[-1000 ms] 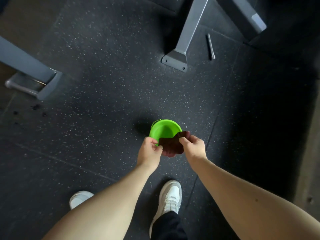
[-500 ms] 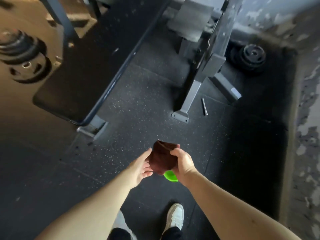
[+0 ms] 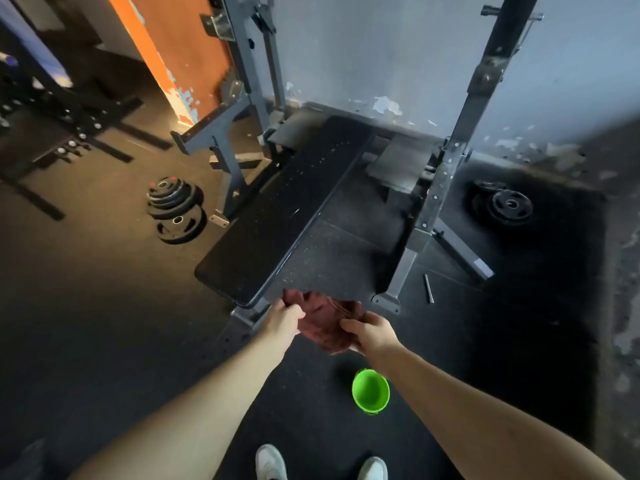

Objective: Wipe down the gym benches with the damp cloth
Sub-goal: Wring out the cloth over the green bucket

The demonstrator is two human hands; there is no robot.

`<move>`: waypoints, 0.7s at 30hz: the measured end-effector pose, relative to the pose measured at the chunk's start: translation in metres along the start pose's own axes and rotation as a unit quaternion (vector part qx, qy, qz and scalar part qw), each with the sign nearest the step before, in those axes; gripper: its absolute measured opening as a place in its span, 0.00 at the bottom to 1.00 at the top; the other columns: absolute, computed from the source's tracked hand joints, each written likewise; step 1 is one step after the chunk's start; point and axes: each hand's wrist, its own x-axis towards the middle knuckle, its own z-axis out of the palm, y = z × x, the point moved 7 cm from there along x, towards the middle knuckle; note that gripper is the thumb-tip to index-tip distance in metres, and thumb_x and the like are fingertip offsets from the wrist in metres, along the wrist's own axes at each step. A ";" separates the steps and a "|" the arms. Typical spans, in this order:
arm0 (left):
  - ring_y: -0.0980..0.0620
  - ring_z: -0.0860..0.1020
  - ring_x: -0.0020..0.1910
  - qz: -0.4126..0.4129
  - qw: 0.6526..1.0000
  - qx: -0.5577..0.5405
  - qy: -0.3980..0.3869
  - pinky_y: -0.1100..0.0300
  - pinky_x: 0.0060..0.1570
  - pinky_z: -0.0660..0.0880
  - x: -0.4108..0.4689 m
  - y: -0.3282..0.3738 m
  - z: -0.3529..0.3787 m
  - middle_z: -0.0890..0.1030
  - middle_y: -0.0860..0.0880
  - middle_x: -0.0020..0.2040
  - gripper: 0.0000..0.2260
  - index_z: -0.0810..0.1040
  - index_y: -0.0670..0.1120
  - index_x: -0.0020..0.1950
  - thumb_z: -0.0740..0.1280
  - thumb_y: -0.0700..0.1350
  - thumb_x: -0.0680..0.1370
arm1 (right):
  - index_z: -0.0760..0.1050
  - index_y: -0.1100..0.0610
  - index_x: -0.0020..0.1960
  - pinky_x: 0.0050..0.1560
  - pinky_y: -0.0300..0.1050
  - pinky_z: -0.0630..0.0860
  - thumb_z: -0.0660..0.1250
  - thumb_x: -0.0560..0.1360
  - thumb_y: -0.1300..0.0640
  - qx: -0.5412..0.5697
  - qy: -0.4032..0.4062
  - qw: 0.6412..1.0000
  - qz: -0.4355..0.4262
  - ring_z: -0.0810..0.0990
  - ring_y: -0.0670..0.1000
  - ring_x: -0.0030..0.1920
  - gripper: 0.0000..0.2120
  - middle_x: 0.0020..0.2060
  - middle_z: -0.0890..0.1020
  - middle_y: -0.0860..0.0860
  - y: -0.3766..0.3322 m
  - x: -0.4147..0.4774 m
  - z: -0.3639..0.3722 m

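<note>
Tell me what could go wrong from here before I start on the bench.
1. The green bowl sits on the floor just ahead of the right shoe; a step toward the bench could kick it over.
2. A loose metal rod lies by the rack foot; it might roll underfoot.
3. The left hand and right hand hold the cloth bunched; it may only smear the bench's pale specks.

One wide-angle view from the person's head looks forward and down, apparently from standing height: bench at centre, wall along the top, shoes at the bottom edge.
</note>
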 end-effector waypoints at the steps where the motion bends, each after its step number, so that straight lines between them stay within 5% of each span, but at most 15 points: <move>1: 0.40 0.81 0.56 0.007 1.000 -0.008 -0.004 0.44 0.60 0.79 -0.013 0.012 0.003 0.80 0.38 0.60 0.14 0.77 0.47 0.57 0.65 0.36 0.73 | 0.79 0.66 0.55 0.38 0.49 0.85 0.71 0.75 0.71 -0.010 -0.008 1.000 -0.008 0.86 0.58 0.42 0.09 0.45 0.86 0.61 -0.009 -0.006 -0.001; 4: 0.39 0.80 0.55 0.024 0.999 -0.040 -0.010 0.44 0.58 0.78 -0.043 0.039 0.011 0.81 0.38 0.55 0.13 0.75 0.43 0.59 0.61 0.31 0.78 | 0.79 0.65 0.58 0.39 0.46 0.85 0.72 0.76 0.69 -0.060 -0.032 0.998 -0.014 0.86 0.55 0.40 0.11 0.46 0.86 0.60 -0.031 -0.017 -0.002; 6: 0.40 0.81 0.57 0.048 0.999 -0.018 -0.004 0.40 0.65 0.75 -0.047 0.052 0.008 0.82 0.41 0.55 0.11 0.77 0.48 0.56 0.66 0.38 0.74 | 0.81 0.63 0.58 0.42 0.44 0.83 0.75 0.75 0.65 -0.127 -0.045 0.990 -0.029 0.84 0.53 0.41 0.13 0.44 0.86 0.57 -0.048 -0.022 -0.001; 9: 0.43 0.81 0.59 0.064 0.998 0.020 -0.004 0.41 0.67 0.73 -0.040 0.066 0.000 0.83 0.45 0.58 0.18 0.78 0.52 0.58 0.68 0.46 0.68 | 0.78 0.55 0.60 0.58 0.50 0.79 0.79 0.66 0.58 -0.209 -0.034 0.976 -0.053 0.81 0.52 0.54 0.24 0.52 0.84 0.51 -0.073 -0.017 0.002; 11: 0.43 0.82 0.58 0.071 0.997 0.022 -0.008 0.40 0.66 0.74 -0.028 0.077 -0.006 0.84 0.45 0.57 0.19 0.80 0.52 0.57 0.70 0.47 0.67 | 0.74 0.52 0.66 0.65 0.52 0.74 0.77 0.62 0.59 -0.165 -0.043 0.985 -0.038 0.77 0.54 0.63 0.33 0.60 0.80 0.51 -0.088 -0.012 0.011; 14: 0.44 0.84 0.55 0.101 0.994 0.021 -0.033 0.39 0.65 0.75 -0.007 0.098 -0.016 0.86 0.46 0.53 0.22 0.82 0.51 0.54 0.73 0.51 0.60 | 0.75 0.61 0.59 0.53 0.50 0.73 0.73 0.58 0.57 -0.058 -0.130 0.990 0.002 0.78 0.56 0.56 0.29 0.55 0.80 0.56 -0.107 -0.002 0.043; 16: 0.47 0.84 0.54 0.115 0.991 0.044 -0.061 0.46 0.62 0.78 0.003 0.119 -0.022 0.86 0.46 0.53 0.19 0.82 0.48 0.57 0.76 0.46 0.67 | 0.78 0.64 0.60 0.48 0.49 0.76 0.70 0.71 0.55 -0.046 -0.180 0.982 0.035 0.82 0.59 0.53 0.20 0.55 0.83 0.60 -0.120 0.001 0.068; 18: 0.50 0.85 0.53 0.129 0.987 0.056 -0.082 0.52 0.59 0.79 0.024 0.139 -0.030 0.86 0.47 0.53 0.14 0.81 0.47 0.58 0.75 0.39 0.74 | 0.78 0.62 0.66 0.51 0.51 0.79 0.68 0.77 0.57 -0.043 -0.188 0.980 0.049 0.83 0.60 0.58 0.18 0.59 0.84 0.59 -0.133 0.014 0.086; 21: 0.51 0.85 0.52 0.161 0.977 0.090 -0.104 0.53 0.58 0.80 0.067 0.172 -0.046 0.86 0.49 0.52 0.15 0.80 0.48 0.57 0.76 0.38 0.73 | 0.77 0.62 0.69 0.56 0.52 0.80 0.74 0.73 0.61 -0.062 -0.165 0.984 0.033 0.84 0.59 0.60 0.24 0.59 0.85 0.59 -0.161 0.043 0.114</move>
